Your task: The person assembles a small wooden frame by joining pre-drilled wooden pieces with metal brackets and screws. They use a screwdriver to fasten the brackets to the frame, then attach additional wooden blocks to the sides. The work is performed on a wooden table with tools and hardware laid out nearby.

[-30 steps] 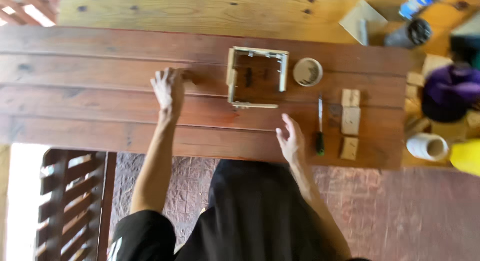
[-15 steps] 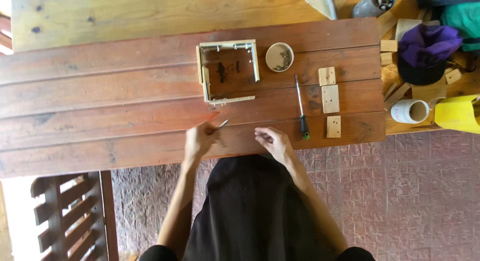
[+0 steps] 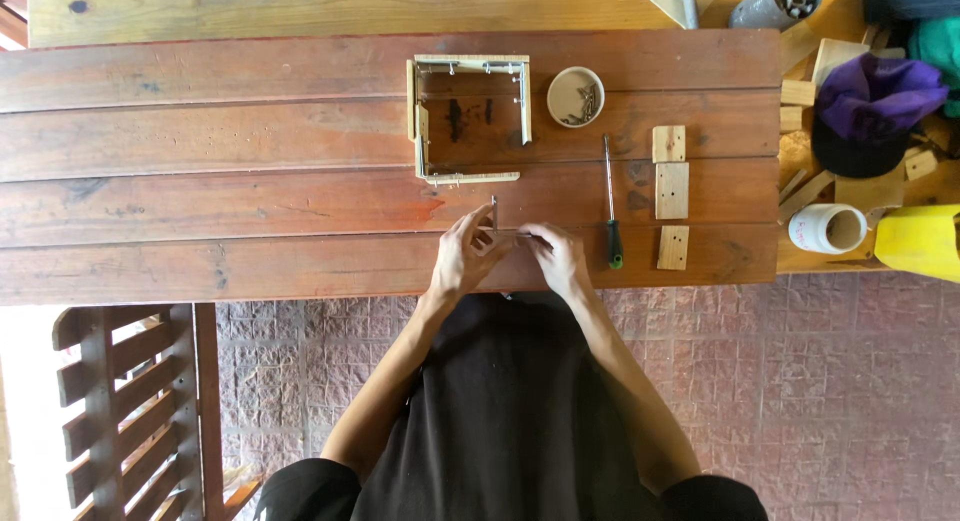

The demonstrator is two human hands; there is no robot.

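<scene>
Down at the left edge I am seeing a dark slatted wooden chair point(image 3: 120, 401) standing on the paved floor beside the red-brown plank table point(image 3: 200, 181). Moving rightward, an open pale wooden frame point(image 3: 420, 131), three-sided and studded with small metal hooks, is lying flat on the planks well above the hands. My left hand point(image 3: 462, 256) is pinching a small metal bracket point(image 3: 490, 221) that is standing upright near the table's front edge, and my right hand point(image 3: 558, 261) is closing its fingertips on a thin screw-like piece point(image 3: 530, 236) just beside the bracket; I cannot tell whether the two pieces are touching. Above the right hand, a round tan bowl point(image 3: 575, 96) is holding small dark fasteners. Next, a screwdriver with a green-and-black handle point(image 3: 611, 206) is lying lengthwise, just beside three small pale wood blocks point(image 3: 671, 190) set in a column. Off the table's right end, a purple cap point(image 3: 870, 101) is sitting near scrap wood, a white cylindrical container point(image 3: 828, 228) with red marking is lying on its side, and a yellow plastic thing point(image 3: 920, 241) is poking in at the border.
</scene>
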